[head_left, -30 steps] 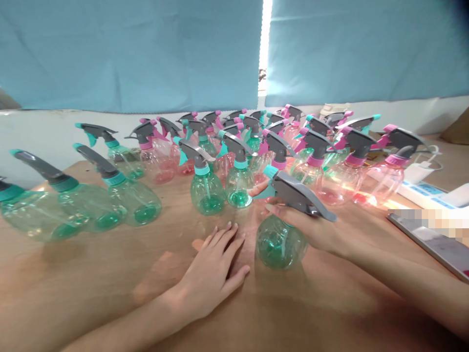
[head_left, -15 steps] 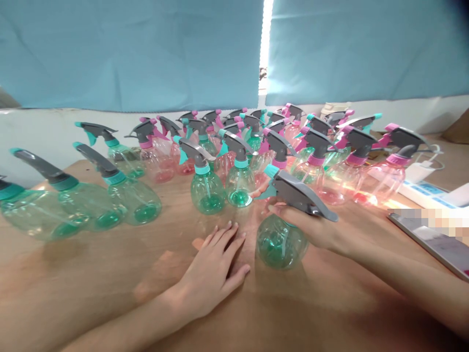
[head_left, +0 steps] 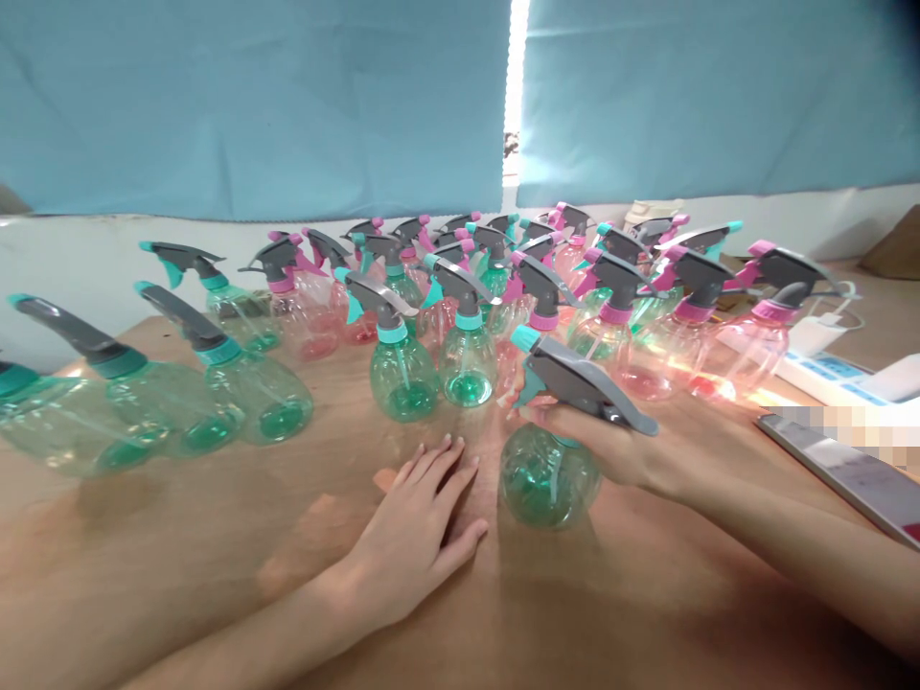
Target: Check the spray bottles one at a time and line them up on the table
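My right hand (head_left: 600, 433) is wrapped round the neck of a green spray bottle (head_left: 547, 484), under its grey trigger head with the turquoise nozzle. The bottle is upright at the tabletop; whether its base touches the wood I cannot tell. My left hand (head_left: 424, 527) lies flat on the wooden table (head_left: 302, 632), palm down, fingers spread, to the left of that bottle. Just beyond my fingertips stand two more green spray bottles, one to the left (head_left: 403, 383) and a second spray bottle (head_left: 467, 369) beside it.
Behind stand many pink and green spray bottles, among them a pink bottle (head_left: 754, 345) at the right. Green bottles (head_left: 259, 402) stand in a row at the left. A phone (head_left: 826, 470) and a white power strip (head_left: 844, 379) lie right. Blue curtains (head_left: 251, 105) hang behind.
Hardly anything differs. The whole view has shifted slightly, so everything appears a little further left; both hands keep their pose, the right one still round the spray bottle.
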Available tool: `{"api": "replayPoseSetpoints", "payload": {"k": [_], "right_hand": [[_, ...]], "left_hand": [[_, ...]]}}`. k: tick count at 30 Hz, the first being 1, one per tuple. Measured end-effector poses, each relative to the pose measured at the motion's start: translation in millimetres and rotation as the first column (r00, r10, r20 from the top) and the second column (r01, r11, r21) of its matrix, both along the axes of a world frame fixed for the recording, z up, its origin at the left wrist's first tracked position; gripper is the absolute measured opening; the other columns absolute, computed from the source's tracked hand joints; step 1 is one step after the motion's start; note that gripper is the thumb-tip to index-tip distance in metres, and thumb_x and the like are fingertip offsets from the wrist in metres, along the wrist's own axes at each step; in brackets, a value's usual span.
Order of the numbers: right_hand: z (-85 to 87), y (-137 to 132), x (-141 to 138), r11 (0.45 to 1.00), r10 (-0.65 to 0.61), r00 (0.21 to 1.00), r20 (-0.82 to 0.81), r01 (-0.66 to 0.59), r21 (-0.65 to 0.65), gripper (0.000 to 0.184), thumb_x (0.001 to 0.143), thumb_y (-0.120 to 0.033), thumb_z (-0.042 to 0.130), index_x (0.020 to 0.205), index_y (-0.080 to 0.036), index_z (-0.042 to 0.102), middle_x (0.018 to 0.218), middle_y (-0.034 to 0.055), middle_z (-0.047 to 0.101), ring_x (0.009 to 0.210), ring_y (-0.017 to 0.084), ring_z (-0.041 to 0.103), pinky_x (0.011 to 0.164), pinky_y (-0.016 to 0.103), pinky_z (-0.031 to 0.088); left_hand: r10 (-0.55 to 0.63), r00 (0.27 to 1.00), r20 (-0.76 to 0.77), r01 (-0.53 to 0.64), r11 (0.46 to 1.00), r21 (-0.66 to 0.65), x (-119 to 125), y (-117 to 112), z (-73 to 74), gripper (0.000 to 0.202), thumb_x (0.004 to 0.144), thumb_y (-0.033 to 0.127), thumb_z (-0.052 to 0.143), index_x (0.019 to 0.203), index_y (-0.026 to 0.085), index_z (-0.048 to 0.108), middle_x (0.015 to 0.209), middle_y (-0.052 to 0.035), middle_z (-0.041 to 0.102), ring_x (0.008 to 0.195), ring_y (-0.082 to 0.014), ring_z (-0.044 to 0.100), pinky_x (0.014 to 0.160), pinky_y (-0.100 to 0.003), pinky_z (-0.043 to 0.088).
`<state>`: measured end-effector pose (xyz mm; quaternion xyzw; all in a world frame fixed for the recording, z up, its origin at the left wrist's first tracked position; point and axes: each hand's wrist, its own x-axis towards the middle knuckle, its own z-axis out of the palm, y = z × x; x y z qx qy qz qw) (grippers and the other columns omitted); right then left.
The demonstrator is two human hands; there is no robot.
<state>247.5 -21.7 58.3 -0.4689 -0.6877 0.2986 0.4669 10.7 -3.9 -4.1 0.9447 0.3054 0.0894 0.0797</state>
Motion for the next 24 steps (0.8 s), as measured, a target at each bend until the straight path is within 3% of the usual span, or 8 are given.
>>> {"api": "replayPoseSetpoints", "payload": {"k": [6, 9, 13, 19, 24], "right_hand": [[6.7, -1.4, -4.7, 0.998, 0.07, 0.992, -0.105, -0.07, 0.004, 0.016, 0.083, -0.019, 0.06, 0.074, -0.024, 0.049, 0.065, -0.0069, 0.041, 0.055, 0.01, 0.036, 0.052, 0.025, 0.031], [6.2, 0.0, -5.6, 0.999, 0.045, 0.991, -0.125, -0.048, -0.02, 0.009, 0.083, -0.021, 0.061, 0.079, -0.025, 0.054, 0.067, -0.0058, 0.048, 0.059, 0.012, 0.046, 0.055, 0.026, 0.037], [4.9, 0.3, -5.1, 0.997, 0.014, 0.991, -0.133, -0.024, -0.074, 0.007, 0.083, -0.024, 0.059, 0.087, -0.028, 0.063, 0.071, -0.0011, 0.06, 0.079, 0.021, 0.065, 0.069, 0.033, 0.05], [8.6, -2.1, -7.2, 0.998, 0.044, 0.985, -0.167, -0.049, -0.027, 0.024, 0.081, -0.023, 0.057, 0.101, -0.032, 0.067, 0.081, 0.0009, 0.071, 0.088, 0.023, 0.07, 0.076, 0.037, 0.056], [8.5, -2.1, -8.4, 0.999, 0.0, 0.988, -0.157, -0.007, -0.043, 0.038, 0.081, -0.021, 0.059, 0.117, -0.032, 0.063, 0.087, 0.0006, 0.073, 0.083, 0.021, 0.07, 0.072, 0.034, 0.057]], "left_hand": [[0.004, 1.0, 0.0, -0.004, 1.0, -0.009, -0.4, -0.1, 1.0, 0.051, 0.098, 0.042, 0.049, 0.14, 0.013, 0.047, 0.15, -0.0171, 0.043, 0.138, -0.0336, 0.038, 0.112, -0.055, 0.032], [0.008, 1.0, -0.013, -0.008, 1.0, -0.016, -0.1, -0.2, 1.6, 0.052, 0.098, 0.041, 0.05, 0.14, 0.012, 0.047, 0.15, -0.0176, 0.042, 0.139, -0.0338, 0.037, 0.112, -0.055, 0.033], [0.002, 1.0, -0.023, -0.003, 1.0, -0.013, -0.1, -0.1, 0.8, 0.052, 0.098, 0.04, 0.051, 0.141, 0.011, 0.046, 0.15, -0.018, 0.041, 0.14, -0.033, 0.035, 0.112, -0.055, 0.031], [0.008, 1.0, -0.006, -0.008, 1.0, -0.02, -0.1, -0.4, 0.6, 0.052, 0.098, 0.041, 0.052, 0.141, 0.012, 0.047, 0.15, -0.0178, 0.042, 0.139, -0.0335, 0.037, 0.112, -0.055, 0.032], [0.009, 1.0, 0.003, -0.009, 1.0, -0.015, -1.0, -1.0, 0.2, 0.051, 0.098, 0.041, 0.05, 0.141, 0.015, 0.046, 0.151, -0.0159, 0.041, 0.139, -0.0325, 0.037, 0.112, -0.054, 0.031]]}}
